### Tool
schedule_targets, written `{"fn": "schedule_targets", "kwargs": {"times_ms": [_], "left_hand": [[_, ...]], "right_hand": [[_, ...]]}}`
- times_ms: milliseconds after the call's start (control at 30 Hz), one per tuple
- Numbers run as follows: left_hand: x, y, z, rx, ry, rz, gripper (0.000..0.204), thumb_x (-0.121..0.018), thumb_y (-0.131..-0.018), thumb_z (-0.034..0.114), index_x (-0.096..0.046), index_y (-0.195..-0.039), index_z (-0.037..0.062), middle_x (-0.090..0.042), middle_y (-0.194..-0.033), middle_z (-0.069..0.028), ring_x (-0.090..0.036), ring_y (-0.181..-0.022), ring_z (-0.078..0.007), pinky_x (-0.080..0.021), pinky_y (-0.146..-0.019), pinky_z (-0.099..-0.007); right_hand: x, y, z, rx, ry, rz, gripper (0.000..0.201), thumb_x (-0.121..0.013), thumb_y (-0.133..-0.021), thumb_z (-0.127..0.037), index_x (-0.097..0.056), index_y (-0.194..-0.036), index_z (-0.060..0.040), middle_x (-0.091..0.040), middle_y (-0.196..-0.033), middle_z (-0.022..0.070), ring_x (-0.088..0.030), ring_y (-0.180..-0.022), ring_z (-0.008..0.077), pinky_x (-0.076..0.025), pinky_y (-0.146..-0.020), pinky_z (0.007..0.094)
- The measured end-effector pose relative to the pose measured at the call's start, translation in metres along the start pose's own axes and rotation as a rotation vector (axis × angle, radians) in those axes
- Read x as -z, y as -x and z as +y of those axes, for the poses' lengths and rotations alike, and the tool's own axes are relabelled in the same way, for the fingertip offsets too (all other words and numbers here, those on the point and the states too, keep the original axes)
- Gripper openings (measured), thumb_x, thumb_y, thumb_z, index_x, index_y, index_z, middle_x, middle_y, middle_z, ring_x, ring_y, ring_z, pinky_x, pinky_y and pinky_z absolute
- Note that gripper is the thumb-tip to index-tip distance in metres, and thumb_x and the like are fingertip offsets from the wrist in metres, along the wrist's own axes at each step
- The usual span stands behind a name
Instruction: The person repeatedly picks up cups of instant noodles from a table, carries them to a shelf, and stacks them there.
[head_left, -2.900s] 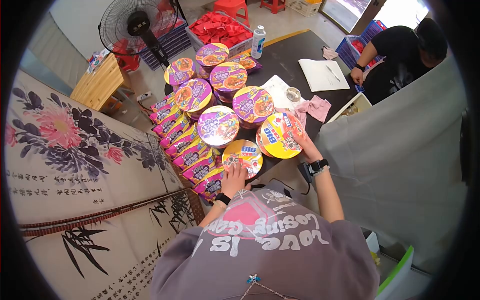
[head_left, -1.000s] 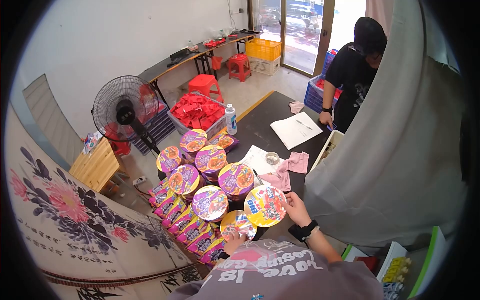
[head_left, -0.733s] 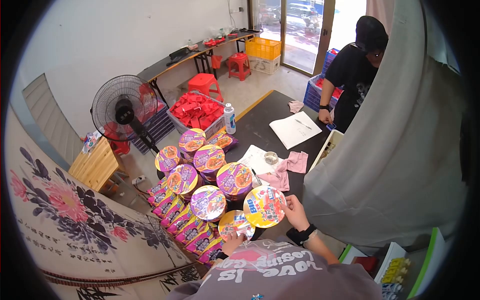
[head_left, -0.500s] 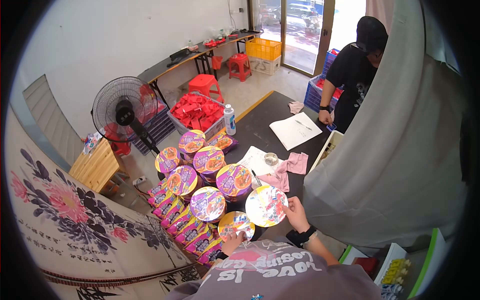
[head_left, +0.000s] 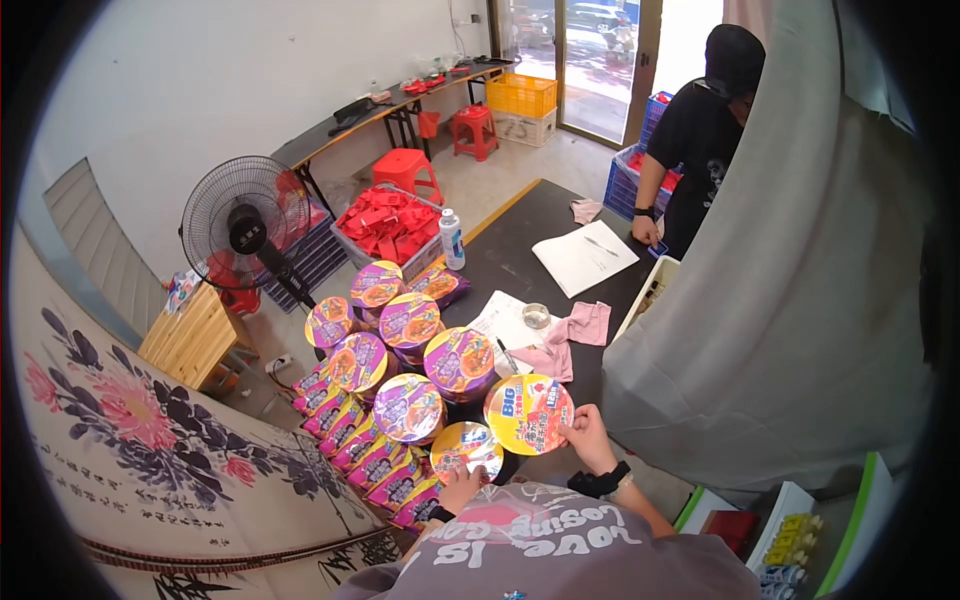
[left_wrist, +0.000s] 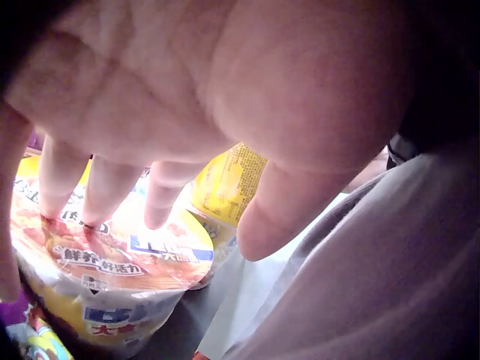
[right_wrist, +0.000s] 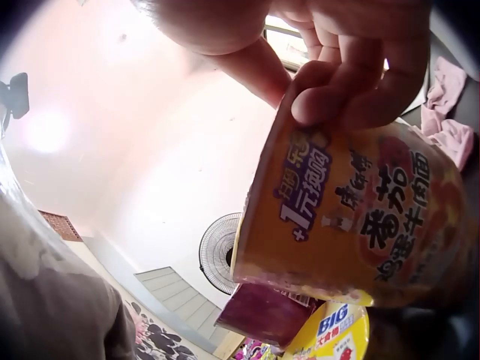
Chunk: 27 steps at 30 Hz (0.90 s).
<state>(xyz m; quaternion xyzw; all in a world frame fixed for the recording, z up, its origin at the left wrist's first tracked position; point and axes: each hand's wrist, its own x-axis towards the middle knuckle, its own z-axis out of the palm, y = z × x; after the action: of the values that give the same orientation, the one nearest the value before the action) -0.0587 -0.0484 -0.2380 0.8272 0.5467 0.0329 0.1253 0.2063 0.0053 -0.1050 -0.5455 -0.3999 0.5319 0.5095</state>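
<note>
My right hand (head_left: 590,440) pinches the edge of a yellow-lidded instant noodle cup (head_left: 528,413), held at the right of the cup group with its printed lid facing up toward me. In the right wrist view, thumb and fingers (right_wrist: 322,105) grip the cup's orange side (right_wrist: 330,202) at one end. My left hand (head_left: 462,490) rests its fingers on the lid of a second yellow instant noodle cup (head_left: 470,447) at the table's near edge. The left wrist view shows those fingers (left_wrist: 109,195) fairly straight and spread, tips at that lid (left_wrist: 142,266).
Several purple noodle cups (head_left: 409,408) stand behind, beside a row of purple-pink noodle packets (head_left: 368,458). Past them lie a pink cloth (head_left: 580,325), a notebook (head_left: 585,258), and a bottle (head_left: 452,240). A fan (head_left: 245,228) stands left; a grey curtain (head_left: 760,330) hangs right, near another person (head_left: 690,170).
The head view has swung up since the oldest frame. My right hand has shifted from the cup's side to its edge, and the cup has turned and tilted. The left hand stays on its cup.
</note>
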Motion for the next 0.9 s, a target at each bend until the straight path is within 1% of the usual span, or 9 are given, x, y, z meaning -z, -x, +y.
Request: {"fn": "schedule_targets", "kwargs": {"times_ms": [267,367,467,533,567,700,800,833,900], "left_hand": [[-0.012,0.003,0.000,-0.059,-0.043,0.069,0.037,-0.044,-0.083,0.024,-0.046,-0.120,0.0194,-0.046,-0.115,-0.0183,-0.048,-0.101,-0.0435,-0.049,-0.069,-0.0469],[0.002,0.004,0.012,0.020,-0.050,0.054,0.037,-0.041,-0.085,0.024,-0.045,-0.121,0.0189,-0.045,-0.117,-0.0187,-0.047,-0.102,-0.0454,-0.048,-0.071,-0.0484],[0.035,-0.003,0.026,0.137,0.006,-0.010,0.042,-0.046,-0.084,0.028,-0.040,-0.124,0.0187,-0.048,-0.112,-0.0182,-0.048,-0.102,-0.0433,-0.047,-0.072,-0.0491],[0.077,-0.007,0.033,0.172,0.196,-0.150,0.052,-0.054,-0.080,0.033,-0.036,-0.126,0.0194,-0.052,-0.106,-0.0173,-0.050,-0.102,-0.0392,-0.047,-0.071,-0.0498],[0.077,-0.010,0.031,0.189,0.190,-0.144,0.065,-0.059,-0.075,0.039,-0.032,-0.128,0.0149,-0.055,-0.099,-0.0178,-0.054,-0.095,-0.0353,-0.046,-0.071,-0.0489],[0.082,-0.027,0.029,0.192,0.415,-0.072,0.073,-0.062,-0.073,0.039,-0.031,-0.127,0.0010,-0.056,-0.097,-0.0218,-0.058,-0.081,-0.0366,-0.046,-0.071,-0.0463],[0.114,-0.037,0.048,0.143,0.636,-0.048,0.074,-0.066,-0.072,0.037,-0.032,-0.125,-0.0012,-0.056,-0.097,-0.0222,-0.057,-0.082,-0.0374,-0.047,-0.071,-0.0431],[0.139,-0.040,0.061,0.174,0.634,-0.113,0.070,-0.069,-0.073,0.029,-0.032,-0.122,-0.0035,-0.055,-0.103,-0.0201,-0.057,-0.092,-0.0327,-0.046,-0.078,-0.0369],[0.117,-0.045,0.061,0.047,0.846,0.017,0.065,-0.068,-0.074,0.025,-0.033,-0.121,-0.0031,-0.053,-0.108,-0.0186,-0.055,-0.098,-0.0293,-0.044,-0.082,-0.0351]], "right_hand": [[0.011,0.014,-0.014,-0.198,-0.006,-0.097,0.022,-0.060,-0.084,-0.013,-0.040,-0.088,-0.0054,-0.058,-0.066,0.0060,-0.057,-0.055,0.0109,-0.045,-0.049,0.0209],[0.010,0.012,-0.007,-0.288,0.079,-0.121,0.028,-0.053,-0.088,-0.029,-0.049,-0.076,-0.0035,-0.061,-0.068,0.0082,-0.059,-0.057,0.0117,-0.047,-0.052,0.0222],[0.011,0.011,-0.004,-0.370,0.071,-0.180,0.033,-0.052,-0.089,-0.031,-0.056,-0.079,0.0006,-0.062,-0.070,0.0090,-0.059,-0.059,0.0123,-0.049,-0.055,0.0230],[0.012,0.012,-0.001,-0.360,0.067,-0.178,0.034,-0.051,-0.089,-0.029,-0.058,-0.078,0.0020,-0.062,-0.071,0.0096,-0.059,-0.060,0.0121,-0.049,-0.057,0.0229],[0.011,0.013,0.001,-0.332,0.064,-0.205,0.033,-0.050,-0.089,-0.028,-0.058,-0.079,0.0020,-0.063,-0.071,0.0097,-0.059,-0.060,0.0120,-0.049,-0.057,0.0228],[0.003,0.019,0.000,-0.272,0.029,-0.214,0.030,-0.050,-0.090,-0.025,-0.059,-0.080,0.0026,-0.064,-0.073,0.0107,-0.059,-0.063,0.0116,-0.048,-0.060,0.0226],[-0.007,0.023,0.012,-0.167,0.016,-0.198,0.028,-0.049,-0.090,-0.020,-0.060,-0.082,0.0043,-0.064,-0.073,0.0105,-0.059,-0.064,0.0119,-0.047,-0.062,0.0233],[-0.011,0.024,0.012,-0.151,0.038,-0.201,0.027,-0.049,-0.090,-0.019,-0.060,-0.083,0.0048,-0.064,-0.073,0.0103,-0.059,-0.065,0.0118,-0.047,-0.062,0.0236],[-0.016,0.028,0.013,-0.132,0.054,-0.203,0.027,-0.049,-0.090,-0.018,-0.061,-0.084,0.0053,-0.064,-0.073,0.0099,-0.059,-0.065,0.0116,-0.048,-0.062,0.0240]]}}
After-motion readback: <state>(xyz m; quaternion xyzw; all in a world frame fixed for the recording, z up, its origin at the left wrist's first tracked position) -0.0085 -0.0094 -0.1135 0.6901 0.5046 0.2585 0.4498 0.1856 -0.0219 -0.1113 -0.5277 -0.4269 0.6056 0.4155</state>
